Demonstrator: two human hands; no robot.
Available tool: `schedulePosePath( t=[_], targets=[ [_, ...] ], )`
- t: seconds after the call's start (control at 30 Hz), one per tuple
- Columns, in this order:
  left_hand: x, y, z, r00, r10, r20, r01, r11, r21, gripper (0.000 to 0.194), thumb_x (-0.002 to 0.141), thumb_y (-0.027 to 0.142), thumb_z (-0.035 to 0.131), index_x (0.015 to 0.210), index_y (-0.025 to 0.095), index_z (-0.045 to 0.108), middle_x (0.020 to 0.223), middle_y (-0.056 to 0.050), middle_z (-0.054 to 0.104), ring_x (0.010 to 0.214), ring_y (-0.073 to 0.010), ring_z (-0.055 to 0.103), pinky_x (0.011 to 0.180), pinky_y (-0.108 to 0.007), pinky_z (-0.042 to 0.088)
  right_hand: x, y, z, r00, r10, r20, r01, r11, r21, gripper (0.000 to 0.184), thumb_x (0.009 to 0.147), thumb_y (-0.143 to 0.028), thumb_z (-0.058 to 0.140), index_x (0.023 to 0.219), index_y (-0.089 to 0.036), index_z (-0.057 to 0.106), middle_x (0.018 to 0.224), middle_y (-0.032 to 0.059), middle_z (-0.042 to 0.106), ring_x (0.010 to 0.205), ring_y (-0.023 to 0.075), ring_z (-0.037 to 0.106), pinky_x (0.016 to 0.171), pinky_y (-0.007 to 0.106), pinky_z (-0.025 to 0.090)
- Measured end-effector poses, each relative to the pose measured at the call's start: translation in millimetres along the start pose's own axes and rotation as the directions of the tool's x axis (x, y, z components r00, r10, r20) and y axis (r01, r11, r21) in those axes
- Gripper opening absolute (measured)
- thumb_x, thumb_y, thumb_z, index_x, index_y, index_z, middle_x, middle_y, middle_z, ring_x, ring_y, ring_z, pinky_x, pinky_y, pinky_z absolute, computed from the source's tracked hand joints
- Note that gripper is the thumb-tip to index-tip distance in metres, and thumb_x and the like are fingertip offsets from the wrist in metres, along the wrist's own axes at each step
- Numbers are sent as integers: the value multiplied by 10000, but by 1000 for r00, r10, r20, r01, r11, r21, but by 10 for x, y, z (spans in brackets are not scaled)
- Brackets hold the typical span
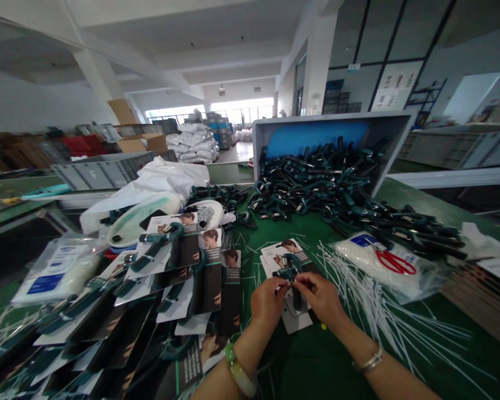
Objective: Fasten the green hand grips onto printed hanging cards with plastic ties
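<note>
Two bare forearms (385, 373) are stretched over the desk (285, 364), between stacked carded tools (200, 278) and loose white ties (379, 314). Beyond, a grey crate (333, 118) is heaped with similar ones. Between left hand (267, 301) and right hand (323, 298), one tool (297, 299) is laid on a card (299, 323), long axis running away, curved head farthest. Each grip is narrowed over it; what is pinched cannot be told.

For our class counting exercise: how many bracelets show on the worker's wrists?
2: a green bangle on the wrist of the left hand and a silver bracelet on the wrist of the right hand.
</note>
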State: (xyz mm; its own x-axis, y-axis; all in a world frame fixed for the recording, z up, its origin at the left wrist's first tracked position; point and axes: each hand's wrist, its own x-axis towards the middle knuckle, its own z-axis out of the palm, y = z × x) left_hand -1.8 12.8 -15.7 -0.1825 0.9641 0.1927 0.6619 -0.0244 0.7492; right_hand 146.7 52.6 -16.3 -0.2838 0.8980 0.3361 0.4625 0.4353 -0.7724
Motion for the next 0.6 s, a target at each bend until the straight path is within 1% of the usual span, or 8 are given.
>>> schedulePosePath(
  t=[0.13,0.23,0.3,0.47,0.6],
  targets=[
    [0,43,-15,999,40,4,-40,995,90,161,794,246,520,855,268,667,906,25,689,845,-141,609,748,-218,435,-36,47,-2,1000,-3,6,3,1000,-15,184,788,-344,540,869,-199,620,802,35,663,727,175,626,657,278,489],
    [-8,68,-22,997,73,19,-75,991,111,168,804,241,507,861,268,663,906,25,683,844,-135,607,739,-212,432,-54,68,2,999,-9,-36,9,1000,-15,208,800,-344,526,907,-192,619,823,49,665,754,182,628,667,286,495],
    [-12,73,-24,997,76,23,-79,990,121,172,807,237,502,865,266,661,905,22,680,827,-132,607,727,-211,431,-60,75,0,998,-27,-58,26,1000,-13,198,808,-338,517,888,-196,629,857,55,663,794,187,627,687,292,495],
    [-15,74,-21,996,76,44,-82,985,155,179,812,247,494,864,259,665,877,3,677,811,-150,601,701,-227,431,-50,22,-31,997,-72,-17,72,996,-44,166,809,-298,511,850,-207,644,857,51,661,818,189,621,726,308,486],
    [-5,49,-2,995,93,46,-97,990,103,175,803,220,506,870,248,665,885,-7,678,843,-150,596,740,-234,433,-20,-57,-65,997,-73,6,74,994,-85,158,789,-286,516,820,-207,650,822,43,668,767,185,617,706,309,472]
  ],
)
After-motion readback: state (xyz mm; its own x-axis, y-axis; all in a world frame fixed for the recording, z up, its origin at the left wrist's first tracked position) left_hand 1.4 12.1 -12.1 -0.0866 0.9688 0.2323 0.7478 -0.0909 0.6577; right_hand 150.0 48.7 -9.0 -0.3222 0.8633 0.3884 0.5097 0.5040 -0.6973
